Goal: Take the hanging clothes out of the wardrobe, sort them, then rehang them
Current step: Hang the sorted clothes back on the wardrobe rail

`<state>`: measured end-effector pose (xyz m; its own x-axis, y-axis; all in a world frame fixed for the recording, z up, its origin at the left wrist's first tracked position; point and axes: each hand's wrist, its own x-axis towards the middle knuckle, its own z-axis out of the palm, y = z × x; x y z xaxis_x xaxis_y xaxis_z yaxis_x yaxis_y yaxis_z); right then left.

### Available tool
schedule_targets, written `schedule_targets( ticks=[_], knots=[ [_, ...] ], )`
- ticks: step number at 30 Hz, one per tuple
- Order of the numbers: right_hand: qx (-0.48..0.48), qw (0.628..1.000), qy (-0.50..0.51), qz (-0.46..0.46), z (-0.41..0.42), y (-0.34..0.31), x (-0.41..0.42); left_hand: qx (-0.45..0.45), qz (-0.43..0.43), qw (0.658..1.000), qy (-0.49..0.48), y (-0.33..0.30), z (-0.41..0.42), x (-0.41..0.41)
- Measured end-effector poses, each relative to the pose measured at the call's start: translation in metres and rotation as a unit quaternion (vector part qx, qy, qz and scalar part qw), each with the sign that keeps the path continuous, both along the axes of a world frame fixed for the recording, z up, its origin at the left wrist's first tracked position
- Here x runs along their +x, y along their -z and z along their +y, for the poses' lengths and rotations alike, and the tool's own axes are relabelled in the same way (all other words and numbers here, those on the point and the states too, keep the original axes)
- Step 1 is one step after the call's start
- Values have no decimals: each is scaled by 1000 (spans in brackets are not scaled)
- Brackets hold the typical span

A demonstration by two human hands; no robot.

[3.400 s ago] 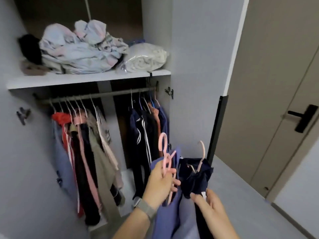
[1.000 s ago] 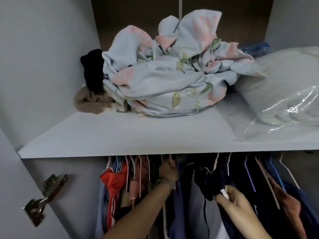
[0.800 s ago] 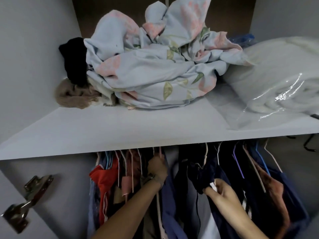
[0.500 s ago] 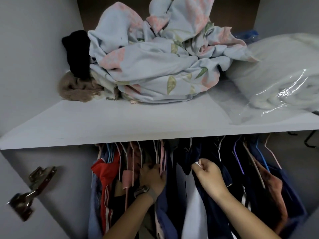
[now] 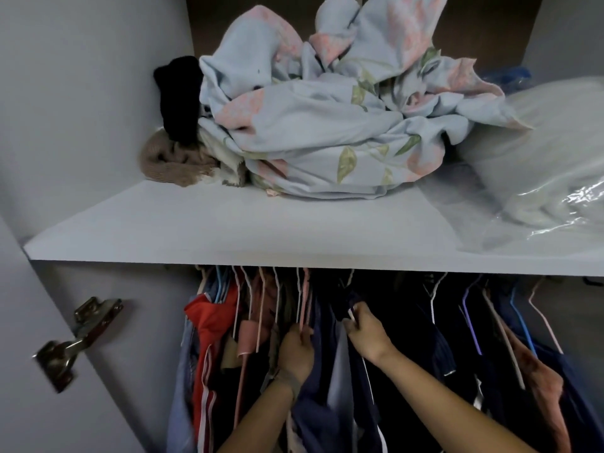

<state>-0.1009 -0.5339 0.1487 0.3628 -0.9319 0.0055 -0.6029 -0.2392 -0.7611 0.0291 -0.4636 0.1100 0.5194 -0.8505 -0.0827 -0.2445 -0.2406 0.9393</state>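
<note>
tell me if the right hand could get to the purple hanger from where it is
Probably yes. The right hand pinches a dark garment's hanger just left of the purple hanger; only dark hanging clothes lie between, and they should slide aside.

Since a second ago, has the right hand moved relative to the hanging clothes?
Yes. The right hand has shifted left along the hanging clothes, away from the purple hanger and closer to the left hand.

Hands among hanging clothes
</note>
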Motion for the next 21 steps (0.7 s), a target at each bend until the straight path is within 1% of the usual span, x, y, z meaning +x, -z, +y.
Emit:
schedule_targets(
  ticks=[2, 4, 8, 10, 13, 15, 16, 18, 19, 21],
  knots=[
    [-6, 999, -32, 22, -1, -3, 5, -7, 1, 999, -32, -3, 3, 4],
    [-17, 998, -61, 27, -1, -2, 14, -1, -17, 999, -49, -9, 7, 9],
    [-18, 993, -113, -6, 11, -3, 39, 21, -75, 995, -57, -14, 13, 19],
    [-11, 992, -126, -19, 16, -5, 50, 44, -110, 992, -34, -17, 15, 22],
    [24, 990, -137, -23, 20, -7, 53, 105, -177, 978, 44, -26, 21, 18],
    [48, 988, -147, -11, 21, -5, 43, 144, -275, 946, 96, -27, 24, 13],
    [68, 986, -154, -5, 23, -5, 34, 164, -338, 920, 109, -31, 27, 9],
    [114, 977, -177, 26, 29, -1, 10, 205, -446, 867, 85, -50, 34, -1],
    [126, 972, -187, 59, 31, 3, -5, 194, -481, 852, 73, -62, 36, -7],
    [133, 968, -172, 123, 38, 14, -42, 112, -520, 842, 88, -81, 33, -19]
  ],
)
